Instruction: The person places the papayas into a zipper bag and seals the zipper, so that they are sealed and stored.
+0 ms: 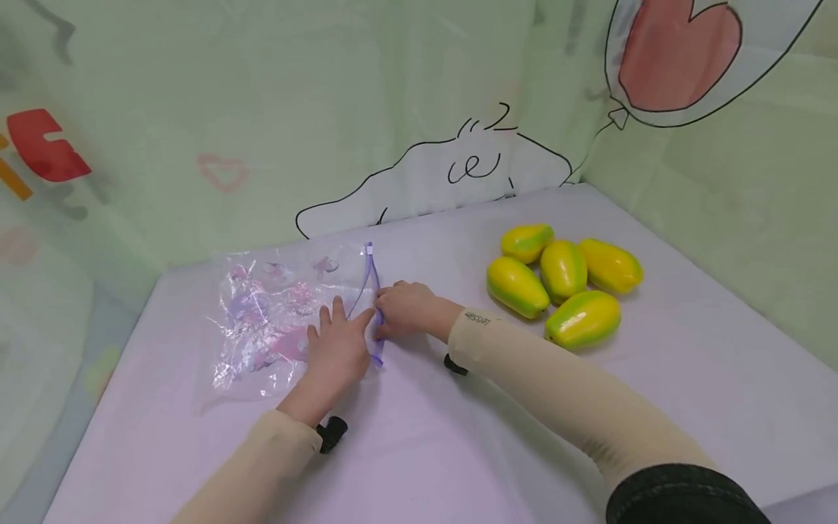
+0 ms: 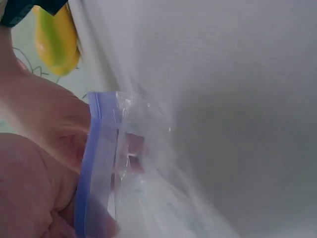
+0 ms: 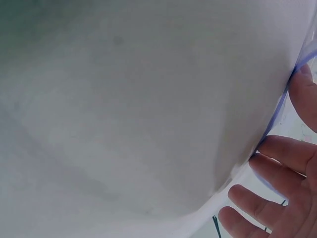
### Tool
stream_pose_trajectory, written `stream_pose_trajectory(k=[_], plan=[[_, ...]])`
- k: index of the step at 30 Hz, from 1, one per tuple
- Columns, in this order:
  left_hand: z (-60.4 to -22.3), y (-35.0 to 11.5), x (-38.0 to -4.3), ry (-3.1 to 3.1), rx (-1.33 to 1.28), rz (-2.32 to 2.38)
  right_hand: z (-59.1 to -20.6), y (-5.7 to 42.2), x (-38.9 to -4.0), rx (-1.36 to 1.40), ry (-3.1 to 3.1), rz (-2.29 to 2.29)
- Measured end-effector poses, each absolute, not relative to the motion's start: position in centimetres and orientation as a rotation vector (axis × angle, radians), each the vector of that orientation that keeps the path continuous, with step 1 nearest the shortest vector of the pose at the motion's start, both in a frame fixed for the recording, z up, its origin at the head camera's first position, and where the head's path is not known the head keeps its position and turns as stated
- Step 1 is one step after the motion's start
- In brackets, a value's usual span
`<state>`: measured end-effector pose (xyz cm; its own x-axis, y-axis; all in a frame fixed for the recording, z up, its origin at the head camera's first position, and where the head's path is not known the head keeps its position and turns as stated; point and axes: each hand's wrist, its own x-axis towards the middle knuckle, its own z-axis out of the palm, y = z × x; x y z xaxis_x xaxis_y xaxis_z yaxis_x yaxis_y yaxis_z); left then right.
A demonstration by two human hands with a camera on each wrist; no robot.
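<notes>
"Where's the bag (image 1: 262, 320)?"

"On the pale lilac desk (image 1: 425, 451). The left grip (image 1: 340, 349) rests on it, fingers spread and clasping nothing; the right grip (image 1: 407, 308) pinches its purple strip (image 2: 85, 188)."

"And the fruits (image 1: 564, 271)?"

"Five, yellow-green, right of the bag, well apart from it."

"The room?"

"Pale green walls (image 1: 294, 94) beyond the bag, a red heart (image 1: 681, 58) drawn high to its right."

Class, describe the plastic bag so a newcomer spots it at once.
On the pale table, look left of the yellow-green fruits. The plastic bag lies there. Unlike them, it is see-through, with a purple strip along its right edge.
</notes>
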<state>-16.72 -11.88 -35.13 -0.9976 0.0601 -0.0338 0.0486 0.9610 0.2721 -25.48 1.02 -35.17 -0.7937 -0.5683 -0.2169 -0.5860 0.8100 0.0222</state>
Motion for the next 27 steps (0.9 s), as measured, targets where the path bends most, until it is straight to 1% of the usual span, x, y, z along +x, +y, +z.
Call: stream_pose_trajectory(k=[7,17,22,27], plan=[[-36.2,-12.3,-17.2,3.008,-0.060,0.406,-35.5,0.8,-25.6,-0.901,2.767,0.176],[-36.5,-13.3,-17.3,3.021,0.044,0.483,-35.3,1.2,-25.7,-0.931,2.750,0.146],[-36.4,-13.6,-17.4,3.034,0.026,0.484,-35.2,1.4,-25.6,-0.967,2.748,0.123],[-36.3,-13.6,-17.6,3.040,0.012,0.532,-35.0,1.3,-25.7,-0.925,2.734,0.123]])
